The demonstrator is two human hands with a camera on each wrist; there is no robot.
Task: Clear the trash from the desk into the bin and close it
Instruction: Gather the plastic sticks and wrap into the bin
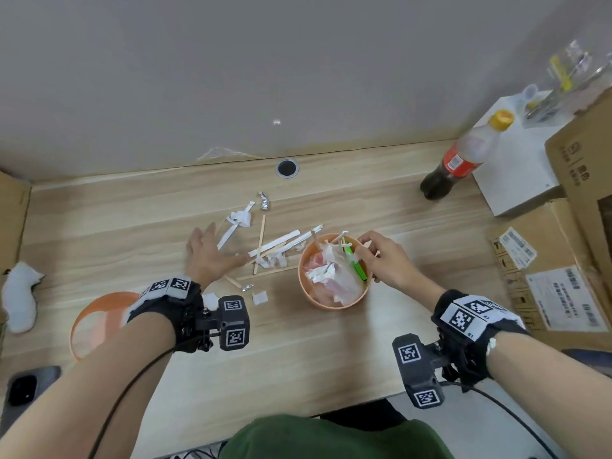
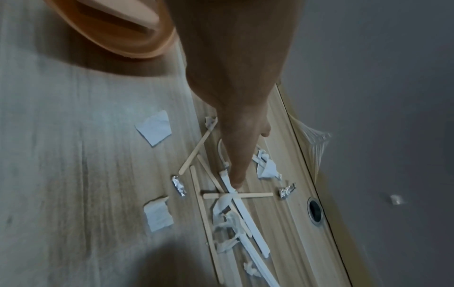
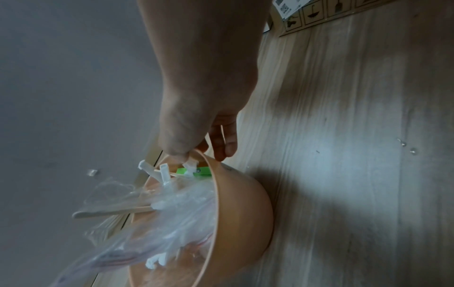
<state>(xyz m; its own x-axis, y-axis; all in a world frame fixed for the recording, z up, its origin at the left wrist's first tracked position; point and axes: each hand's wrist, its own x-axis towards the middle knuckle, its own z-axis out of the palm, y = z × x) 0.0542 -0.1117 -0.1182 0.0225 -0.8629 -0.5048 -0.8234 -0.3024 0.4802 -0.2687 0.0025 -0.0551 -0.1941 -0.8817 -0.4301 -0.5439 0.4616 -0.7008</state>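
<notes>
The orange bin (image 1: 332, 301) stands mid-desk, stuffed with a clear plastic bag, crumpled paper and a green item (image 1: 359, 270). My right hand (image 1: 366, 253) hovers over its far rim (image 3: 216, 190), fingers curled, pinching a white paper scrap (image 3: 190, 165). My left hand (image 1: 212, 250) lies flat with straight fingers on the desk; one fingertip (image 2: 237, 184) touches a white paper strip (image 2: 242, 205). Around it lie wooden sticks (image 1: 261, 243), white strips (image 1: 275, 241), foil wrappers (image 1: 265, 202) and paper squares (image 1: 260, 298). The orange lid (image 1: 96, 323) rests near my left wrist.
A cola bottle (image 1: 453, 160) stands at the back right beside a white box (image 1: 516, 167) and stacked cardboard boxes (image 1: 563, 260). A white cloth (image 1: 21, 296) and a phone (image 1: 23, 389) lie at the left edge. A cable hole (image 1: 287, 167) sits by the wall.
</notes>
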